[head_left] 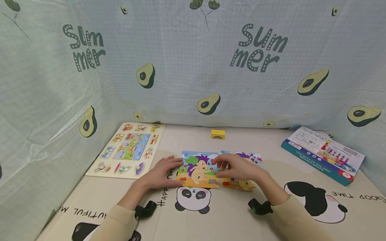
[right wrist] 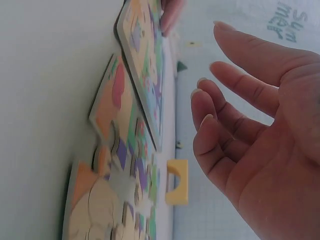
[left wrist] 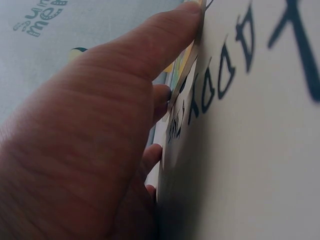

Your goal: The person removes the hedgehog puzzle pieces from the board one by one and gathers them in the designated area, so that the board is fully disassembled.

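Observation:
A hedgehog picture puzzle board (head_left: 197, 172) lies flat at the middle of the table. At its left edge rests my left hand (head_left: 161, 171), its thumb and fingertips against the border; the left wrist view shows the thumb (left wrist: 165, 37) along the board's edge. My right hand (head_left: 238, 166) hovers over the board's right side, fingers loosely bent, and the right wrist view shows nothing between them. Beneath and beyond that hand lies a group of loose jigsaw pieces (right wrist: 92, 210) with purple, green and orange print, some joined and partly hidden in the head view.
A wooden board with vehicle pictures (head_left: 105, 164) lies at the left. A yellow arch block (head_left: 217, 134) stands behind the puzzle. On the right is a flat teal and white box (head_left: 324, 152). Printed cloth walls (head_left: 181, 83) enclose the table's back and sides.

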Available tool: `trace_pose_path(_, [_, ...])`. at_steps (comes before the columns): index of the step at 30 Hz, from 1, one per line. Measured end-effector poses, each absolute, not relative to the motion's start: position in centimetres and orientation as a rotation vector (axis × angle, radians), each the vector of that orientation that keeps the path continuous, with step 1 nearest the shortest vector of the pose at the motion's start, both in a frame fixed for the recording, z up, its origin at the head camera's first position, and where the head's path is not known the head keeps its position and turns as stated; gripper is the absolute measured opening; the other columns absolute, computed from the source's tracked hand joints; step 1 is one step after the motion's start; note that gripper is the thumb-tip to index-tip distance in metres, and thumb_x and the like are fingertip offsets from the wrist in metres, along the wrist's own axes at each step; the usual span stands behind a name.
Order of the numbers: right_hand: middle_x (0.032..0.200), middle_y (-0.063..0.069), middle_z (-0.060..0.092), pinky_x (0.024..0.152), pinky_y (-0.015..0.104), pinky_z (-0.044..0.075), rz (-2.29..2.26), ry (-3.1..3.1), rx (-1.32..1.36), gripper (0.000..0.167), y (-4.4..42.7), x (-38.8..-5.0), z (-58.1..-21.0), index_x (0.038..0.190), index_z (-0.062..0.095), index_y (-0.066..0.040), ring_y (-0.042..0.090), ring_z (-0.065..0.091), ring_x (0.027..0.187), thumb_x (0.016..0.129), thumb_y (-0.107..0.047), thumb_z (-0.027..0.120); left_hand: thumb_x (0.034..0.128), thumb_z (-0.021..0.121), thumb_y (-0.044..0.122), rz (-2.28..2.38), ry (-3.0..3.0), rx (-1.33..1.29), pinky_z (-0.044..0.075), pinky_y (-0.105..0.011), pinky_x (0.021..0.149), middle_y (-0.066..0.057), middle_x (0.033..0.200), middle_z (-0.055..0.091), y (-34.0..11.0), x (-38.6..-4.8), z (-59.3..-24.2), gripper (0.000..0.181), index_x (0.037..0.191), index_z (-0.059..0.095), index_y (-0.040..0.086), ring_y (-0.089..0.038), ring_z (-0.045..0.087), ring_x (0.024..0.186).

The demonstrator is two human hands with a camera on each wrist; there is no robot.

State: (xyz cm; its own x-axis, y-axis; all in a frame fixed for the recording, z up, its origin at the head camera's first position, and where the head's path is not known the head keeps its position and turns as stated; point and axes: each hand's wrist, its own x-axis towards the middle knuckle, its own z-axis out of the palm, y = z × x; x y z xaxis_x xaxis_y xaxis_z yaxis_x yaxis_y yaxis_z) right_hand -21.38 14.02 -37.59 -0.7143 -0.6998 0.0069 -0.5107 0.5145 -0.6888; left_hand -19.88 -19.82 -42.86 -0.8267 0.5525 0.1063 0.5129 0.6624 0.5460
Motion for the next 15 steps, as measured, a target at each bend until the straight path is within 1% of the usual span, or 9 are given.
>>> trace_pose_path(5, [0.102,0.006,0.063,0.074,0.029,0.054,-0.982,2.467,-1.053,0.038,12.9,-21.9,-37.7,0.125,0.065,-0.004,0.016,0.058,0.089,0.093,-0.022,0.076,0.0826,0.079,0.047,0.878,2.811,0.88,0.012,-0.055,0.121,-0.008,0.153,0.047,-19.9,-19.9,-42.8,0.077,0.144,0.056,0.007,-0.036,0.025,0.148])
trace_pose_path(12, [0.102,0.003,0.062,0.077,0.027,0.055,-0.95,2.457,-0.985,0.039,11.6,-22.3,-38.3,0.124,0.065,-0.007,0.016,0.059,0.09,0.091,-0.022,0.078,0.0833,0.079,0.046,0.891,2.806,0.904,0.012,-0.059,0.119,-0.011,0.152,0.048,-20.0,-19.9,-42.9,0.078,0.144,0.055,0.005,-0.04,0.026,0.147])
trace_pose_path(15, [0.1,0.002,0.061,0.078,0.028,0.054,-0.916,2.471,-0.967,0.039,11.2,-22.3,-38.5,0.125,0.065,-0.007,0.016,0.058,0.09,0.092,-0.022,0.077,0.0831,0.08,0.046,0.898,2.797,0.909,0.012,-0.058,0.12,-0.01,0.152,0.048,-19.9,-19.8,-42.9,0.077,0.144,0.056,0.005,-0.039,0.026,0.147])
